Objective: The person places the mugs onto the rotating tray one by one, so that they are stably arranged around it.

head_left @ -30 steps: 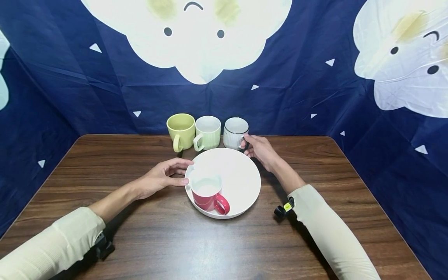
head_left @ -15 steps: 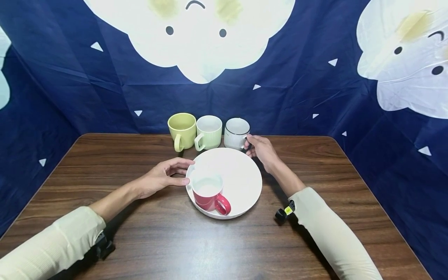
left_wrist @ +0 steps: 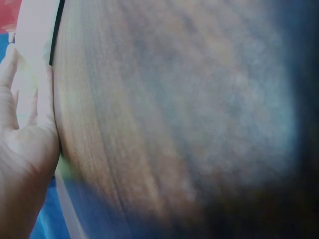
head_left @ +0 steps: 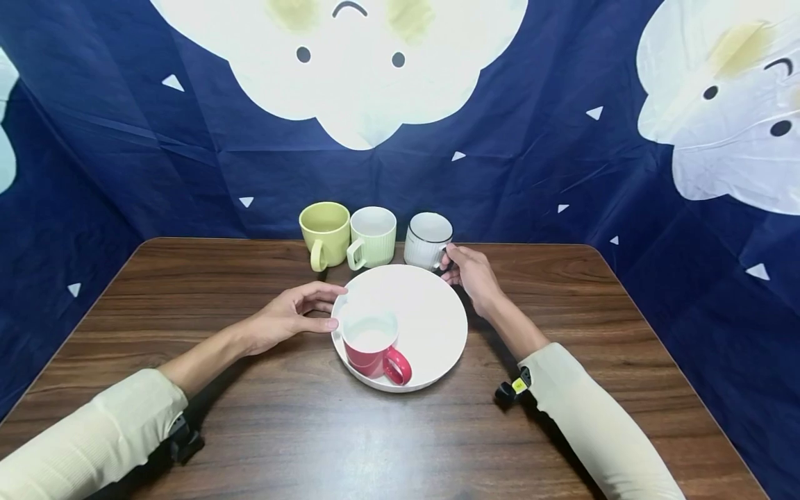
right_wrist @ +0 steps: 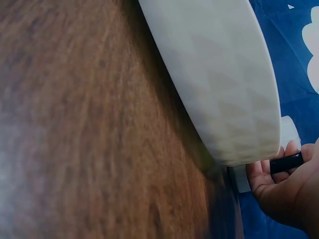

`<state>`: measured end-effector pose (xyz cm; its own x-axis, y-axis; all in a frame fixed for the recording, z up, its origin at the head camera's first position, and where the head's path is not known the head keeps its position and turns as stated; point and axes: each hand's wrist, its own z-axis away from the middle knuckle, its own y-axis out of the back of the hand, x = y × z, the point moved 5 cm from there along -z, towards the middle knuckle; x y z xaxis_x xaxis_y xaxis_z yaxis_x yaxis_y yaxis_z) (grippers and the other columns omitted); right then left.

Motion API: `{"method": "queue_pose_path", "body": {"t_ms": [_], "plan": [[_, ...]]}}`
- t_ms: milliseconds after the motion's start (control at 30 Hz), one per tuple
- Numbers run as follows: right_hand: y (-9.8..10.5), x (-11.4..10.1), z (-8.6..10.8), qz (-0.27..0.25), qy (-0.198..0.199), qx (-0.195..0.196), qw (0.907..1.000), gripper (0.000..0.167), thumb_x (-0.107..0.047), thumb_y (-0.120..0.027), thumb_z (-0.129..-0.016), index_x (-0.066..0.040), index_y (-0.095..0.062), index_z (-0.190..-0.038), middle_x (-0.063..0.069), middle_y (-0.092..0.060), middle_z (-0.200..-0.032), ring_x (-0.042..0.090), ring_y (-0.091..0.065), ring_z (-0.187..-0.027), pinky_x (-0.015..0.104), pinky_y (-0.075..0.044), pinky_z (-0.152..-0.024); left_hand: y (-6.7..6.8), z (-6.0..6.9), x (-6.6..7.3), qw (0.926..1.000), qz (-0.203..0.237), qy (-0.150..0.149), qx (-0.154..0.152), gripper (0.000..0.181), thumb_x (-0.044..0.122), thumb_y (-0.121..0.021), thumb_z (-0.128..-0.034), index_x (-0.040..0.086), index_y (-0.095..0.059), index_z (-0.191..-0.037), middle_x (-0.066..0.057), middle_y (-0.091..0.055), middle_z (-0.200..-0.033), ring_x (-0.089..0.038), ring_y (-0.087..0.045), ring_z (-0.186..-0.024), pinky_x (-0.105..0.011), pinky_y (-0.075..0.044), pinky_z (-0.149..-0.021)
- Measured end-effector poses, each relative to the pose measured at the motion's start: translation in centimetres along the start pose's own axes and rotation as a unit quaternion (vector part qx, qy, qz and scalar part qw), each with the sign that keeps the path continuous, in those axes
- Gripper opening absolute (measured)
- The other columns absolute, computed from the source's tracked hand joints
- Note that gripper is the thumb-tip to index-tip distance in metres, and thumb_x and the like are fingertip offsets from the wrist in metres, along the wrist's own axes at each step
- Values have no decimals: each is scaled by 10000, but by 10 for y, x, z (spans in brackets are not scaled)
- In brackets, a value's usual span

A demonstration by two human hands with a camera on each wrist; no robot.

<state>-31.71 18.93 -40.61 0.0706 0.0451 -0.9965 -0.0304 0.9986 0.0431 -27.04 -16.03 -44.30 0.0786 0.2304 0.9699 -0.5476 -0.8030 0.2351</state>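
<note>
In the head view my right hand grips the handle of a white ribbed mug with a dark rim, behind the white dish. The right wrist view shows my fingers curled round its black handle. My left hand touches the left rim of the round white dish, fingers fairly straight and thumb apart from them. Inside that dish, at its front left, a red mug stands with its handle towards the front right. In the left wrist view my left hand lies against the dish's pale side.
A yellow-green mug and a pale green ribbed mug stand side by side at the back edge of the wooden table. A dark blue cloth with white clouds hangs behind and at the sides.
The white dark-rimmed mug has shifted slightly right with my right hand, widening the gap to the pale green mug. My left hand, the dish and the red mug hold their places.
</note>
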Motion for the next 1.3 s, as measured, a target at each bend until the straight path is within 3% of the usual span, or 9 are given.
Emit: {"method": "queue_pose_path", "body": {"t_ms": [367, 767, 1300], "plan": [[8, -2, 5, -198, 32, 24, 9998, 380, -231, -503, -1213, -49, -658, -918, -2, -635, -897, 115, -687, -694, 242, -617, -709, 0, 1, 1, 10000, 7, 47, 31, 668, 117, -891, -976, 123, -614, -1585, -165, -636, -1585, -197, -688, -1313, -241, -594, -1060], [15, -8, 17, -65, 93, 0, 9999, 372, -235, -498, -1218, -31, -661, -954, 3, -651, -901, 115, -680, -716, 247, -626, -721, 0, 0, -1, 9999, -25, 70, 76, 660, 138, -900, -974, 149, -629, -1576, -146, -646, -1579, -229, -678, -1332, -245, -599, -1061], [27, -22, 38, -349, 292, -65, 9989, 378, -199, -458, -1227, -87, -659, -926, -29, -658, -873, 88, -671, -701, 228, -628, -700, 0, 2, 0, 9999, -27, 89, 73, 664, 142, -900, -974, 163, -627, -1579, -135, -646, -1578, -246, -668, -1341, -250, -595, -1064]]}}
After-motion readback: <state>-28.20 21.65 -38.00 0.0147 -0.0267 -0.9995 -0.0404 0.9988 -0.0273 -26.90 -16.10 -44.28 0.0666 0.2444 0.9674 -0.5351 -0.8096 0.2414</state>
